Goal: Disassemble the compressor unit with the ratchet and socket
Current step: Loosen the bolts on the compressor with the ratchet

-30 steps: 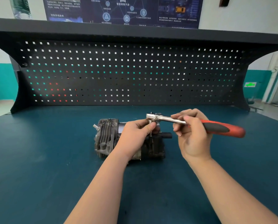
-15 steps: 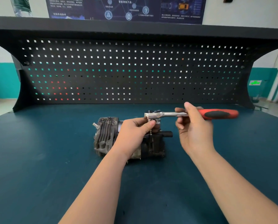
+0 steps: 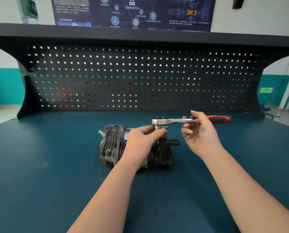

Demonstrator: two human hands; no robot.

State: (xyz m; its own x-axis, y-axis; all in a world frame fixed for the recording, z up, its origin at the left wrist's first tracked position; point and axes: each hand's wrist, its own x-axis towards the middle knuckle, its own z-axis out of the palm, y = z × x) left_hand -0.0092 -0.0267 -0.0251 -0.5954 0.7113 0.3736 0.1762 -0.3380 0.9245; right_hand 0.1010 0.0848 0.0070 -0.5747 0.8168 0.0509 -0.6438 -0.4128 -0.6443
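A dark, finned compressor unit (image 3: 112, 145) lies on its side on the blue bench top (image 3: 56, 174). A ratchet (image 3: 174, 121) with a chrome shank and a red-and-black handle stands level over the unit's right part, its head on a socket (image 3: 158, 127) pointing down. My left hand (image 3: 143, 142) rests over the unit and pinches the socket between thumb and fingers just under the ratchet head. My right hand (image 3: 199, 133) holds the ratchet shank near the start of the handle with its fingertips. The bolt under the socket is hidden.
A black pegboard back panel (image 3: 140, 78) with a shelf above it closes off the rear of the bench. A short black pipe stub (image 3: 173, 142) sticks out to the right of the unit. A bottle (image 3: 28, 9) stands on the shelf at the upper left.
The ratchet handle has swung away from me, from pointing down-right to lying level and pointing right. My right hand went with it and loosened to a fingertip hold. My left hand stayed on the socket.
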